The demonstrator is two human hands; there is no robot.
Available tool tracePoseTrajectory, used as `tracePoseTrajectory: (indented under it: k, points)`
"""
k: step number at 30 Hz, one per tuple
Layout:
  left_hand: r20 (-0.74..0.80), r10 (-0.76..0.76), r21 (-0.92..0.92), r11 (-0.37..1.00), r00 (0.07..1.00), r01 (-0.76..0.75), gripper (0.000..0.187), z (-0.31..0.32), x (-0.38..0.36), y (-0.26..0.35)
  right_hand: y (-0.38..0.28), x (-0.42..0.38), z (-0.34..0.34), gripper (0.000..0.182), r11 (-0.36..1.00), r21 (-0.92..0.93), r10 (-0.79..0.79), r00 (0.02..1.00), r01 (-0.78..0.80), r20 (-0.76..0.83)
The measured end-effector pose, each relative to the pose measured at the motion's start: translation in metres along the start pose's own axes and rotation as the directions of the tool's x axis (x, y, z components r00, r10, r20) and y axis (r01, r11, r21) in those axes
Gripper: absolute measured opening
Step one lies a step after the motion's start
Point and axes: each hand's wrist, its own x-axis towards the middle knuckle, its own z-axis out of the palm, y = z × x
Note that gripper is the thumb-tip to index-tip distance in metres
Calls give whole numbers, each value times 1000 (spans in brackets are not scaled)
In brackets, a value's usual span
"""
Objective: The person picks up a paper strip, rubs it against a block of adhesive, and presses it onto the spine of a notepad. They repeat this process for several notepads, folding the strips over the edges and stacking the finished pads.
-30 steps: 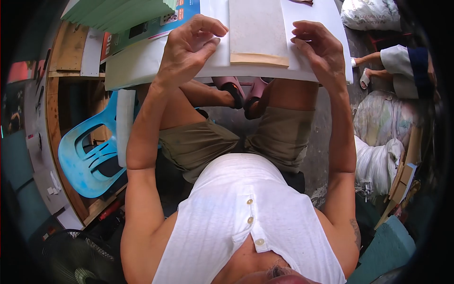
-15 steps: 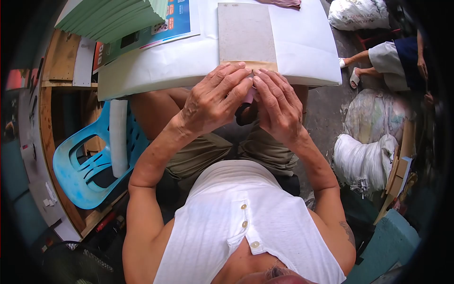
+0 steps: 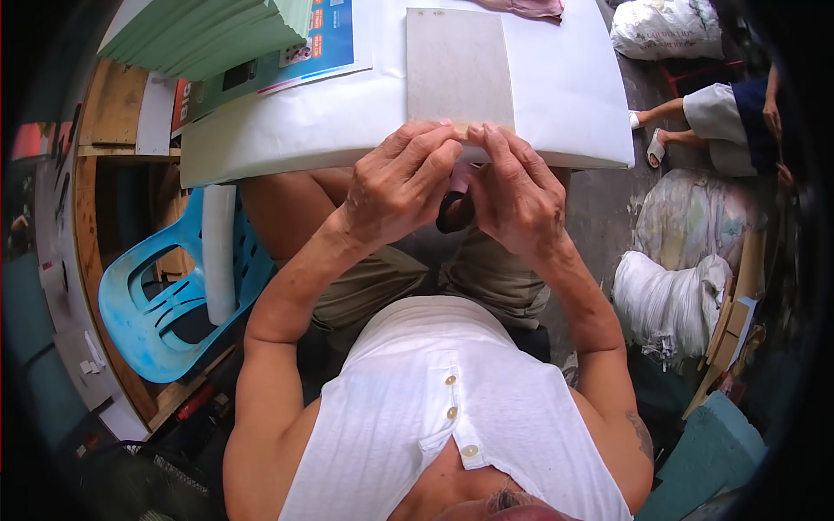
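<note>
A flat grey board (image 3: 460,68) lies on the white-covered table (image 3: 565,104) and reaches its front edge. At the board's near end, my left hand (image 3: 404,178) and my right hand (image 3: 519,187) almost meet, fingers bent and pinched. A small tan piece shows between the fingertips, at the board's edge; its shape is mostly hidden by the fingers. Some pink material (image 3: 460,176) hangs below, between the two hands; I cannot tell which hand touches it.
Green sheets (image 3: 208,39) stand stacked at the table's back left, on printed sheets (image 3: 334,43). A blue chair (image 3: 130,334) holding a white roll (image 3: 219,252) is at left. White bundles (image 3: 669,300) and another person's legs (image 3: 678,126) are at right.
Both hands have shifted slightly; the right fingers are more bent and pinched. The tan strip along the board's near end is now mostly covered. The view has moved a little.
</note>
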Motion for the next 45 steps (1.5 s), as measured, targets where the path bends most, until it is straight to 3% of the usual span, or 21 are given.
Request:
tracePoseTrajectory:
  k: [5,9,12,21,27,30,33,37,45]
  points:
    - [0,-26,26,999,1000,26,36,-1,-1,5,-8,9,-7,46,1000,-14,18,998,-17,54]
    - [58,52,150,987,997,-60,43,1,-18,-3,-6,2,-4,48,996,-83,-24,997,30,67]
    - [37,67,103,992,997,-70,42,0,-16,-8,-7,-3,-4,54,998,-67,13,996,-7,86]
    - [9,-34,66,997,999,34,48,-6,-17,-5,2,-1,-9,76,986,-139,114,982,-93,151]
    - [-156,-190,88,975,969,205,45,-10,-13,-2,0,3,-12,75,986,-83,152,979,-142,133]
    - [-122,55,147,988,991,-37,41,-2,-7,4,4,3,-9,66,998,-55,44,999,-45,-8]
    - [-109,143,46,989,984,-139,36,21,2,8,16,0,-4,56,999,31,-30,997,33,-72]
    - [-130,152,29,988,980,-149,32,33,12,3,26,-4,-3,48,994,110,3,993,10,-116]
    - [-112,171,26,985,979,-169,22,32,21,1,28,1,-6,38,995,84,-42,983,58,-176]
